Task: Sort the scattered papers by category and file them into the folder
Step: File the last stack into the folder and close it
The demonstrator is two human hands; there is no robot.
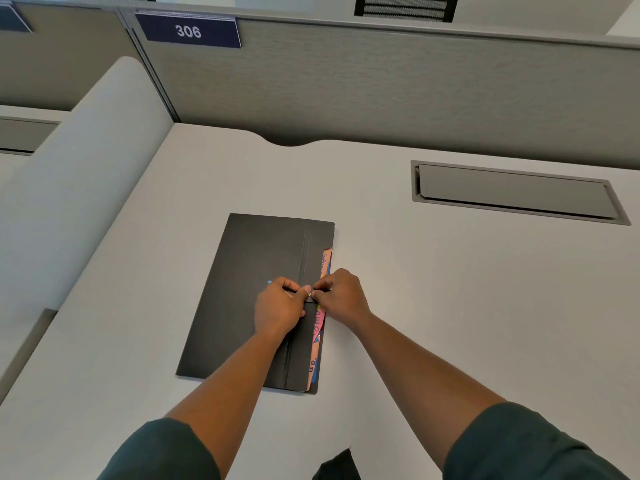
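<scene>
A black folder (249,271) lies closed on the white desk (450,306) in the middle of the view. Orange, pink and blue papers (325,265) with handwriting stick out along its right edge. My left hand (278,306) rests on the folder's cover with its fingers curled. My right hand (341,294) meets it at the folder's right edge. Both hands pinch a small fastener (310,295) at the flap; what it is exactly is too small to tell.
A grey cable hatch (512,192) is set into the desk at the back right. A grey partition wall (381,81) with a sign "306" (188,31) stands behind the desk. A white side panel (69,202) runs along the left.
</scene>
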